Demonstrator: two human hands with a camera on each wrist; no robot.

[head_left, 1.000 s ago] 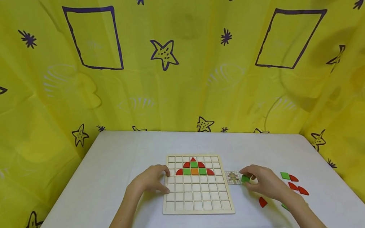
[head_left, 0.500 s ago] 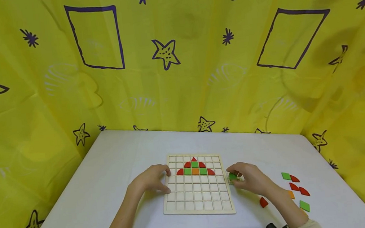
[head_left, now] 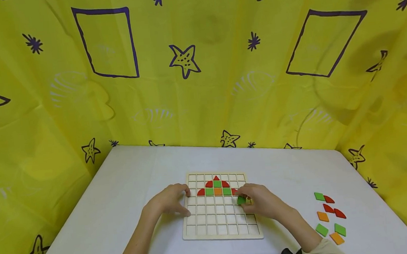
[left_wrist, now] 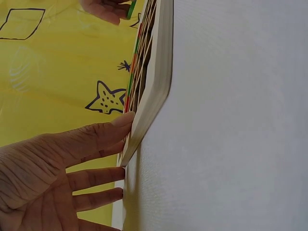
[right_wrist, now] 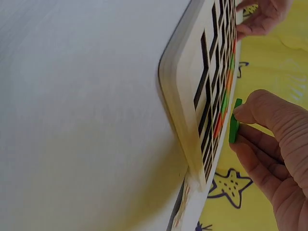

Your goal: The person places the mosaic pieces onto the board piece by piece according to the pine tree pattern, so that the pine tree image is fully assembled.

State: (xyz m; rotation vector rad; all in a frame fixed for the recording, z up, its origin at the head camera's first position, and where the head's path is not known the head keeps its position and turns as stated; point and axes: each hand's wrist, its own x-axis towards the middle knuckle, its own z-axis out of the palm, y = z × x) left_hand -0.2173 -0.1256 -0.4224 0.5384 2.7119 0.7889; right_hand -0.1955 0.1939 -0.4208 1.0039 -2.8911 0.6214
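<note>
A pale wooden grid board [head_left: 221, 230] lies on the white table. Red, green and orange tiles in its upper rows form a stepped, tree-like shape, topped by a red triangle [head_left: 216, 178]. My left hand [head_left: 168, 200] rests at the board's left edge, thumb and fingers spread along it. Between thumb and fingers, my right hand [head_left: 262, 200] pinches a green square tile [head_left: 241, 200] over the board's right part, just below the red quarter-circle tile at the row's right end. The right wrist view shows that tile [right_wrist: 235, 122] edge-on, above the board.
Loose tiles lie on the table at the right: green squares [head_left: 340, 230], orange squares [head_left: 337, 238] and red quarter-circles [head_left: 340, 213]. A printed card [right_wrist: 180, 204] sits by the board's right edge, mostly hidden by my right hand in the head view. A yellow patterned curtain [head_left: 201, 99] stands behind.
My right hand has carried the green square tile leftward, from over the printed card to over the board. Loose tiles its arm had covered now show. My left hand has stayed at the board's edge.
</note>
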